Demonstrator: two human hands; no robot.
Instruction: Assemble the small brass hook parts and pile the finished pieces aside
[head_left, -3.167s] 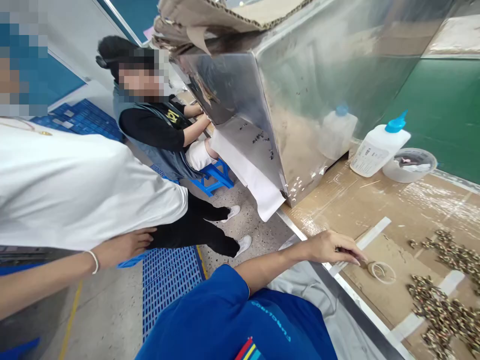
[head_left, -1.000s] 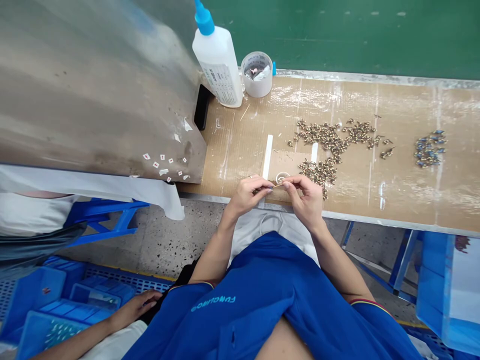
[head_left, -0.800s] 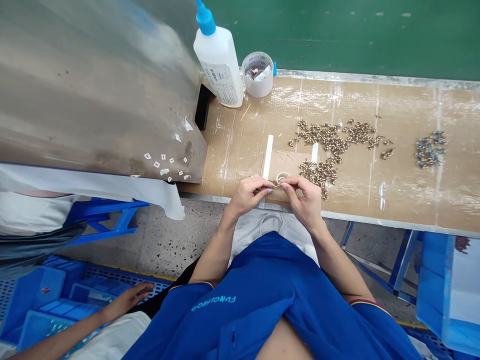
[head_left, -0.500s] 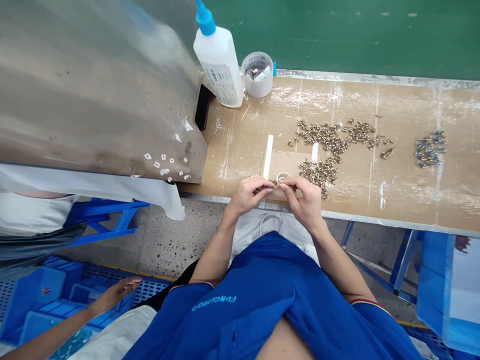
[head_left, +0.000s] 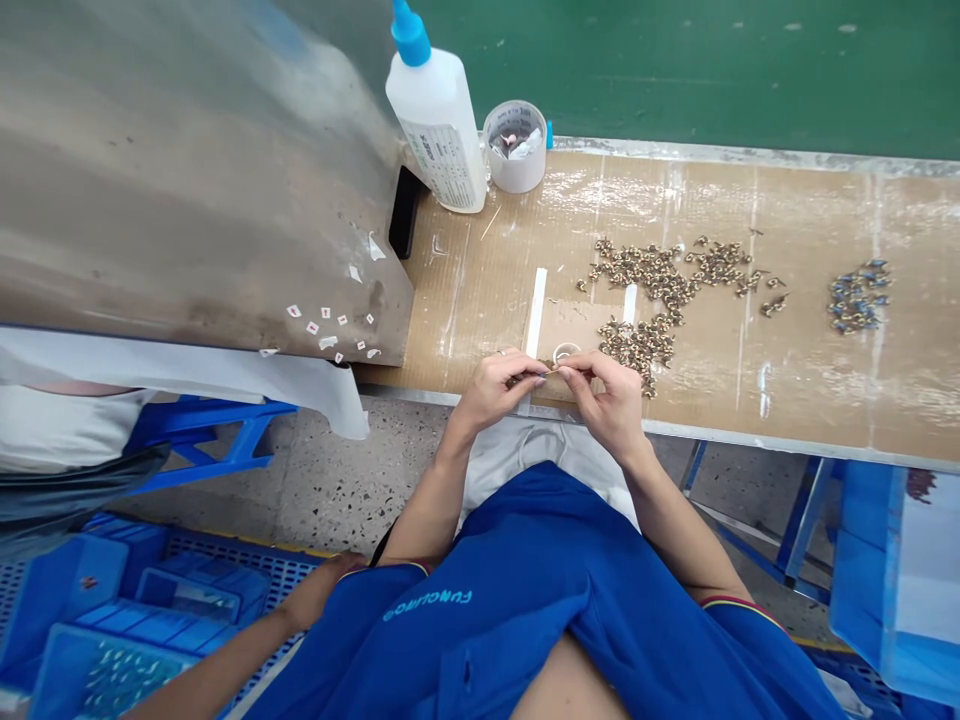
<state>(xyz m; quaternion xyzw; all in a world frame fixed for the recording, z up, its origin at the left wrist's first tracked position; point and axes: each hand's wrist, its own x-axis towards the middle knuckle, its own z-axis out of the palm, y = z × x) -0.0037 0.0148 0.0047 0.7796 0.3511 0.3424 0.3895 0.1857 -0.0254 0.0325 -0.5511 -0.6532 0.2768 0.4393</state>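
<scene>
My left hand (head_left: 495, 390) and my right hand (head_left: 607, 400) meet low over the near edge of a cardboard-covered bench (head_left: 795, 390). Between their fingertips they pinch a tiny brass part (head_left: 553, 372), mostly hidden by the fingers. Just beyond them lies a ring of clear tape (head_left: 566, 352). A heap of small brass fittings (head_left: 637, 345) sits beside my right hand, spreading back into a larger scatter (head_left: 660, 265). Further right lies a cluster of blue-and-brass parts (head_left: 856, 302).
A white glue bottle (head_left: 435, 120) with a blue cap and a small plastic tub (head_left: 514, 148) stand at the back. A stainless steel housing (head_left: 187, 170) fills the left. A co-worker's arm (head_left: 247, 640) reaches in low, above blue crates (head_left: 112, 670).
The head has swung from the side view to look down at the bench. My hands stay nearly still, pinched together. The co-worker's hand has moved right, towards my blue sleeve.
</scene>
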